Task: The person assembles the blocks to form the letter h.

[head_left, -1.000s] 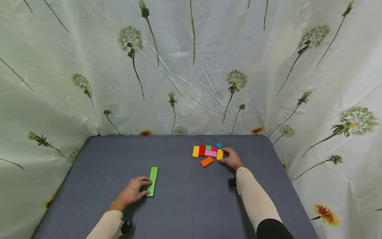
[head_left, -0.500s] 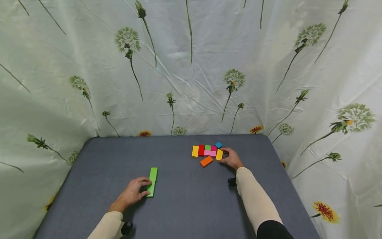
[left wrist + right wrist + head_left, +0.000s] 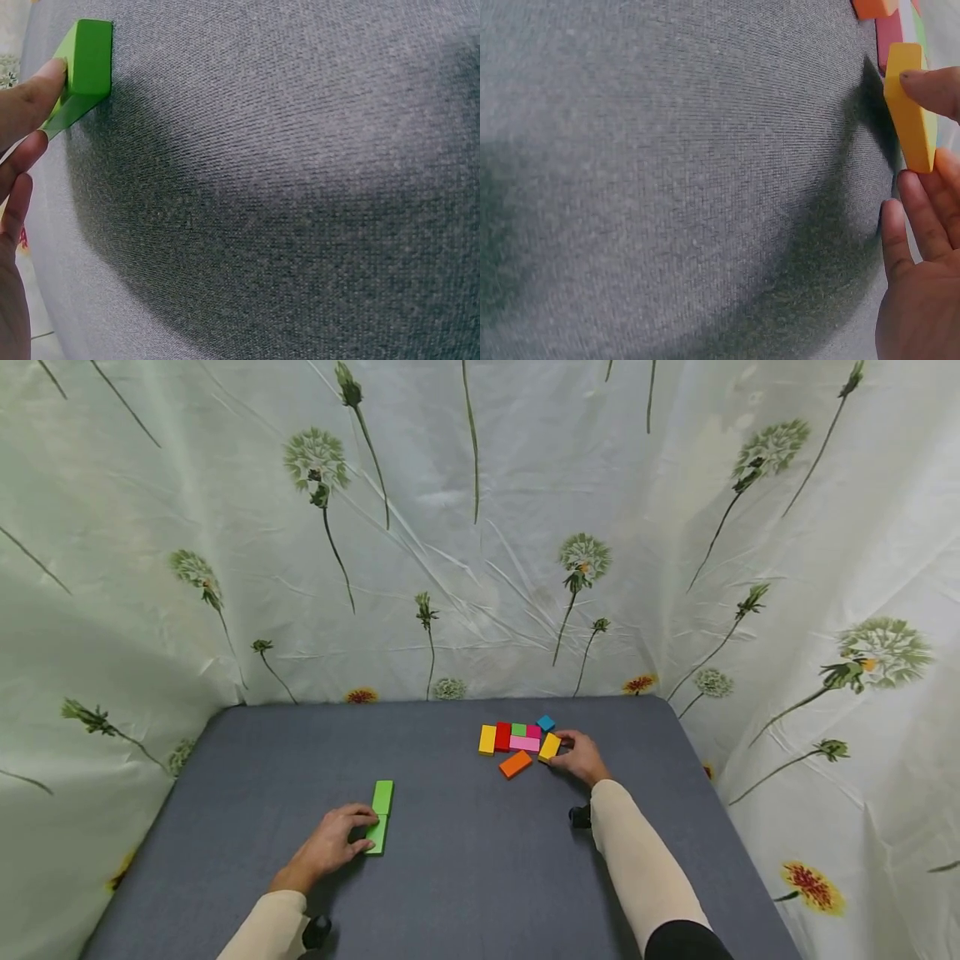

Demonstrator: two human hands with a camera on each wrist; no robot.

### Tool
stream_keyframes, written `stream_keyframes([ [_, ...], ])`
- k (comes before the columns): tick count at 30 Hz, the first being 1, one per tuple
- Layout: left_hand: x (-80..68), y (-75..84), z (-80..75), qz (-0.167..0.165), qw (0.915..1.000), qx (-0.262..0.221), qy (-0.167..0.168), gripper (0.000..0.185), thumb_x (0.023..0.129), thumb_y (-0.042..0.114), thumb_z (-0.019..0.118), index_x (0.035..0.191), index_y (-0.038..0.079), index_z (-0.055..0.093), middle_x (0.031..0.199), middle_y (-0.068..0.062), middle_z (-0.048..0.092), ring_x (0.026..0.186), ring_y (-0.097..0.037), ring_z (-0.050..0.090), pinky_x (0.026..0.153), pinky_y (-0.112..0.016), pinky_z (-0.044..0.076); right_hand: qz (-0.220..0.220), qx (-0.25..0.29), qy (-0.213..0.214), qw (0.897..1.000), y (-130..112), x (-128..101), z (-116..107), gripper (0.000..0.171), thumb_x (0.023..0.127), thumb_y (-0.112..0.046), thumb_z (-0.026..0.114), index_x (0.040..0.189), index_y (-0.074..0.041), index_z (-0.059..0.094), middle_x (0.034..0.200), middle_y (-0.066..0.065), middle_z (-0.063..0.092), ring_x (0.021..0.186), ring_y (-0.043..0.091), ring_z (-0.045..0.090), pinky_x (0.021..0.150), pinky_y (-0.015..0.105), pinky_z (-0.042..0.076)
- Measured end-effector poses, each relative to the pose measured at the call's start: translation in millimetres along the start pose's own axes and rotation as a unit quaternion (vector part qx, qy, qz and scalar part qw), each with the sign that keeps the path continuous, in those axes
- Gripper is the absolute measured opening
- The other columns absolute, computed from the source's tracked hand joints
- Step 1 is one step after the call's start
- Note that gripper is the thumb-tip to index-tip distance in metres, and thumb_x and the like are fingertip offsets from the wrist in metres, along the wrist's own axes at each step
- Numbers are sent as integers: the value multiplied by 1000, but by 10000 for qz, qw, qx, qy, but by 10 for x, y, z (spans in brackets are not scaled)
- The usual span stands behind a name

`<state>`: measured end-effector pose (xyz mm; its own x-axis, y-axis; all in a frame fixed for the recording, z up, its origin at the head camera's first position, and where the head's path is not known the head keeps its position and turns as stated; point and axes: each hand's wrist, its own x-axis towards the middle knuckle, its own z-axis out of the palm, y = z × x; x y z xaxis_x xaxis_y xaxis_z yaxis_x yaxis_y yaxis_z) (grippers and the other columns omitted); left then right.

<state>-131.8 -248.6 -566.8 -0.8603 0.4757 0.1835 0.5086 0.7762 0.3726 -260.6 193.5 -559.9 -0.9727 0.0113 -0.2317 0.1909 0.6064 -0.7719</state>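
My left hand pinches the nearer of two light green blocks between thumb and fingers. End to end with it lies the other green block. In the left wrist view, the thumb presses the side of the green block, which sits on the cloth. My right hand grips a yellow block at its two ends, slightly turned beside the cluster. In the right wrist view, that yellow block is between thumb and fingers, with a shadow on the cloth beside it.
Left of the held yellow block lie a pink block, a magenta block, a small green block, a red block and another yellow block. An orange block lies nearer, a blue block behind. A flowered curtain backs the grey table.
The yellow block in my right hand has turned clockwise and a small gap shows between it and the pink block. My left hand stays on the green block. The head view shifts slightly.
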Motion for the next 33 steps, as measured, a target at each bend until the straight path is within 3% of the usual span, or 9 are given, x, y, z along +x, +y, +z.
stream_keyframes([
  [7,9,-4,-10,-25,10000,26,-87,28,72,10,83,96,2,72,100,-5,63,94,-27,60,82,-47,48,42,84,78,9999,-53,-16,-42,60,79,-6,76,134,0,52,130,21,53,118,35,49,102,49,39],
  [14,35,4,-2,150,9998,117,-30,30,69,8,85,96,1,72,100,-4,62,93,-24,57,81,-45,47,-130,-71,256,9996,-178,-3,-58,61,78,-8,78,133,0,53,129,21,55,115,35,51,99,49,41],
  [19,47,28,8,-25,9998,214,46,37,68,9,86,101,0,71,105,-7,63,96,-26,57,83,-48,44,-320,-35,216,9992,-328,16,-37,62,77,-11,81,132,-3,55,130,19,54,116,34,51,99,48,42],
  [27,52,61,-58,-503,9960,666,-323,42,70,19,86,107,7,72,112,-3,63,104,-26,54,87,-49,39,-687,85,-162,9975,-663,21,275,59,77,-10,81,131,-5,57,132,16,53,115,33,52,96,45,44],
  [33,84,76,-59,-511,9943,834,-434,43,70,24,86,109,10,72,114,-2,63,105,-24,53,87,-47,39,-1074,57,-568,9926,-895,21,525,56,78,-6,79,131,-4,59,132,13,55,117,32,53,96,43,45],
])
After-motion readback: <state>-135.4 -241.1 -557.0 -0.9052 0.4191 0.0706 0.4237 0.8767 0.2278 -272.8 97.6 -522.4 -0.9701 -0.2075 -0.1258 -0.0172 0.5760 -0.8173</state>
